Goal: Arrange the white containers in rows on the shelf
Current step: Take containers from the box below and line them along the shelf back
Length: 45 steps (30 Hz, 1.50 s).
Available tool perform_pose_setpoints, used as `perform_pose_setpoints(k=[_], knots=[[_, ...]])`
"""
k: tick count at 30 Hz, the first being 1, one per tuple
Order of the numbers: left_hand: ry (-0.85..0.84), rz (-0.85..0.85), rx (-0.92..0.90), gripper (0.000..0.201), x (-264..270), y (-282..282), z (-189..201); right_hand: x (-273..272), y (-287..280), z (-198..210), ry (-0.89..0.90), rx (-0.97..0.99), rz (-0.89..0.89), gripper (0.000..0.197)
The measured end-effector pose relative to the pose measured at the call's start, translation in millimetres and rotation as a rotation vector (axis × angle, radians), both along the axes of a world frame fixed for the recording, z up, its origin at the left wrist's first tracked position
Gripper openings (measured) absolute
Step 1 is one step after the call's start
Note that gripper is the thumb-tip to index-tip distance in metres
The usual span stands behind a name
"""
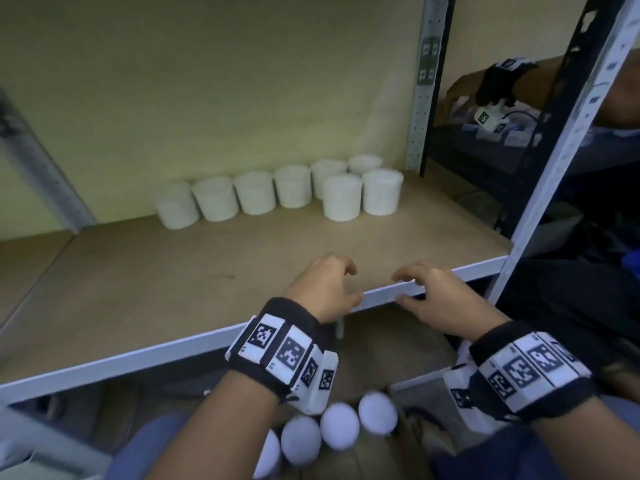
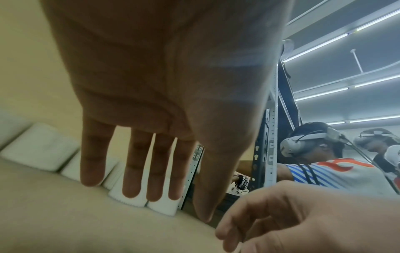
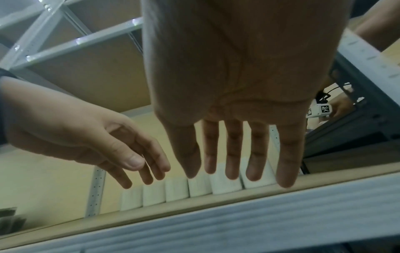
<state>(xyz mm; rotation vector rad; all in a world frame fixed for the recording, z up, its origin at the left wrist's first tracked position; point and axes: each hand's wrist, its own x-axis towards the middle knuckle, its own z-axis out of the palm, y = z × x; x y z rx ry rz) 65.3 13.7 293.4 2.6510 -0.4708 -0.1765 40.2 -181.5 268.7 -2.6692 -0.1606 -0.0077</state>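
Several white cylindrical containers (image 1: 254, 192) stand in a row along the back wall of the brown shelf (image 1: 173, 289). Two more containers (image 1: 342, 197) stand in front of that row at its right end. My left hand (image 1: 325, 285) hovers over the shelf's front edge, empty, with fingers relaxed. My right hand (image 1: 426, 289) is beside it, just past the white front rail (image 1: 384, 294), also empty. In the left wrist view the fingers (image 2: 132, 171) hang straight with the containers (image 2: 127, 196) behind them. The right wrist view shows straight fingers (image 3: 233, 154) before the row of containers (image 3: 176, 189).
A grey upright post (image 1: 424, 84) bounds the shelf on the right, and another slants at the left (image 1: 38, 164). Below the shelf lie several white containers (image 1: 339, 426), seen from above. Another person's hand (image 1: 491, 88) works in the neighbouring rack at upper right.
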Motion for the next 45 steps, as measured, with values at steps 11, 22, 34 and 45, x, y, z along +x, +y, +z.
perform_pose_setpoints(k=[11, 22, 34, 45], knots=[[0.456, 0.0, 0.149, 0.039, -72, 9, -122, -46, 26, -101, 0.523, -0.097, 0.043, 0.038], [0.681, 0.099, 0.234, 0.063, -66, 10, -272, -34, 42, -249, 0.729, -0.234, 0.009, 0.062], [0.379, 0.122, 0.399, 0.054, -34, -16, -399, -6, 38, -348, 0.68, -0.266, 0.017, 0.076], [0.326, 0.121, 0.403, 0.063, -32, -10, -418, 2, 55, -369, 0.558, -0.531, 0.003, 0.074]])
